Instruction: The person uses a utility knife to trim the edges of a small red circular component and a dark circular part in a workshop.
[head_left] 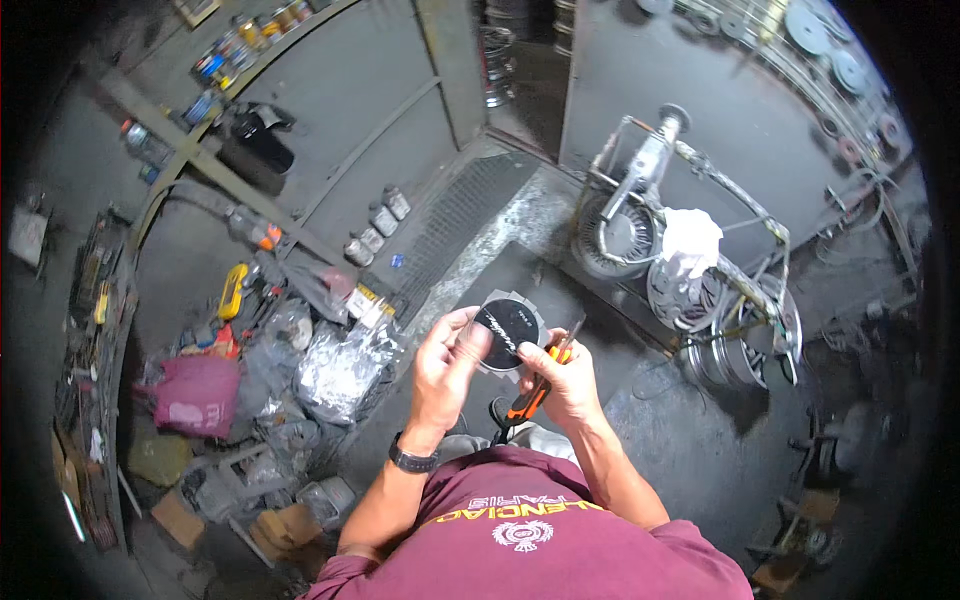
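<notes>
A round wheel center cap (506,338), with a black face, pale lettering and a notched grey rim, is held up in front of my body. My left hand (448,362) grips its left side, the thumb lying on the black face. In my right hand (568,378) is an orange-and-black utility knife (533,393), its thin tip pointing up and away from me. The right thumb also presses on the cap's right edge. How the fingers lie beneath the cap is hidden.
Several metal wheels (690,296) stand around a pipe frame (745,205) on the right, with a white cloth (690,243) on it. Plastic bags (345,370), a maroon bag (200,397) and loose tools clutter the left. Small bottles (382,219) line the far left wall.
</notes>
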